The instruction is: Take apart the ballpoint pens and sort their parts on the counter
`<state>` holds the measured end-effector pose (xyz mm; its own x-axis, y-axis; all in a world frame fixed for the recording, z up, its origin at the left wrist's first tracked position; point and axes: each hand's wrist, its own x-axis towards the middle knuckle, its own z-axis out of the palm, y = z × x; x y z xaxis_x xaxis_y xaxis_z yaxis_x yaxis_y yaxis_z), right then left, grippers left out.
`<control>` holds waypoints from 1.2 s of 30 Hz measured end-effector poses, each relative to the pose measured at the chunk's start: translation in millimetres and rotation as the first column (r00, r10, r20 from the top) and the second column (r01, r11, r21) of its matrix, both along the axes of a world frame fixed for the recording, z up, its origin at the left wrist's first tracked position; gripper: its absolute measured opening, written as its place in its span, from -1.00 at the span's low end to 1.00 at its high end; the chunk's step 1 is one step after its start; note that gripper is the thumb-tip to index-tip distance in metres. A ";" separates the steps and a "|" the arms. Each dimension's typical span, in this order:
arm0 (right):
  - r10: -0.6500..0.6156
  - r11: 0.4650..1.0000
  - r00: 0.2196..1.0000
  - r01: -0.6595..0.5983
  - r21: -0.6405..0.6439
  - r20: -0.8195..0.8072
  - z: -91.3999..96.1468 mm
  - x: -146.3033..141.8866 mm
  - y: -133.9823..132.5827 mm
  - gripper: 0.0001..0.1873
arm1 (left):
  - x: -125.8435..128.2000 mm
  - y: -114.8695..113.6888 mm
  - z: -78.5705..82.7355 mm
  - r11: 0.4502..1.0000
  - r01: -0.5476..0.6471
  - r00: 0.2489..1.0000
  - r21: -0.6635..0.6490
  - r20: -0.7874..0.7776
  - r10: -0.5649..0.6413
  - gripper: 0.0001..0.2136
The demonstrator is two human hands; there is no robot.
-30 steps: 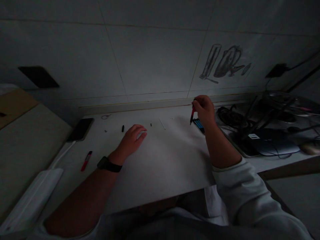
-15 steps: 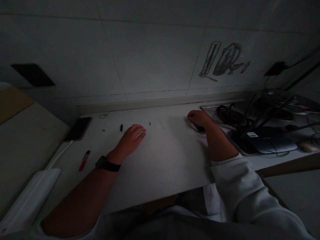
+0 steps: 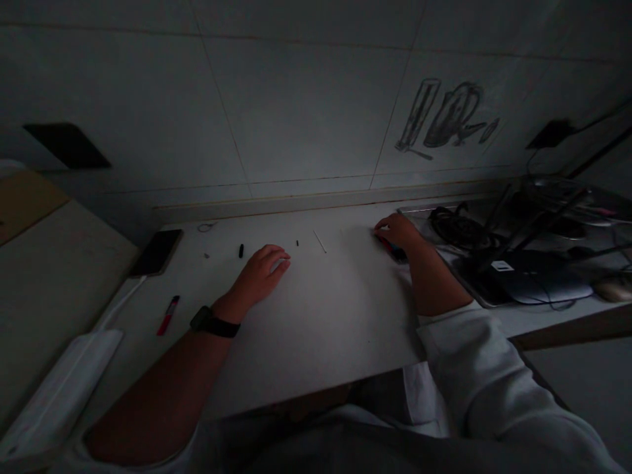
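Note:
On the pale countertop my left hand rests with its fingers bent and thumb apart, holding nothing. Just beyond its fingertips lies a tiny dark piece, and a thin white stick is further right. A short black cylinder sits behind that hand's knuckles. Near the stove's edge my right hand has its thumb and fingertips together, low over a dark and red object. The hand partly covers this object, and what the fingertips pinch is too small to make out.
To the left are a red and black marker-like item, a phone, a white power strip, a small ring-like loop and a tiny grey bit. At the right, a router with antennas lies on the gas stove.
My right hand has lowered slightly, its fingertips now closer to the dark and red object. My left hand stays in place. The whole view has shifted a little.

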<state>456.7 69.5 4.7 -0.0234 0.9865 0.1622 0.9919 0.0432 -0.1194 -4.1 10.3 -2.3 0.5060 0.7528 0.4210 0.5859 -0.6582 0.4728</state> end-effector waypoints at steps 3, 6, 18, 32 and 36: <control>-0.009 1.000 0.999 0.009 0.014 0.033 1.8 1.4 -2.1 -0.70 | -0.1 0.3 -1.0 1.000 -0.004 1.000 0.002 0.004 0.004 -0.77; -0.002 1.000 0.998 0.003 -0.016 0.059 2.3 1.6 -3.9 -0.68 | 0.0 0.1 -1.3 1.000 0.003 1.000 0.008 0.009 -0.003 -0.77; -0.039 0.996 0.999 0.041 -0.076 0.022 -1.6 3.5 -3.9 -0.71 | -0.4 0.3 -2.0 1.000 0.010 1.000 0.004 -0.008 -0.010 -0.76; 0.352 0.733 0.899 -0.090 0.674 -0.262 52.6 -84.0 -35.4 -0.74 | 1.5 -3.8 2.9 1.000 -0.011 0.998 -0.024 -0.069 0.009 -0.79; 0.574 0.678 0.797 -0.333 0.655 -0.189 49.3 -141.8 -58.3 -0.74 | 2.1 -4.6 4.4 0.999 -0.016 0.997 -0.046 -0.072 0.013 -0.79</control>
<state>314.9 11.2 54.0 -0.2659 0.5810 0.7692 0.7156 0.6536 -0.2464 -1.9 5.7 2.1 0.5223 0.7782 0.3486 0.6290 -0.6276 0.4588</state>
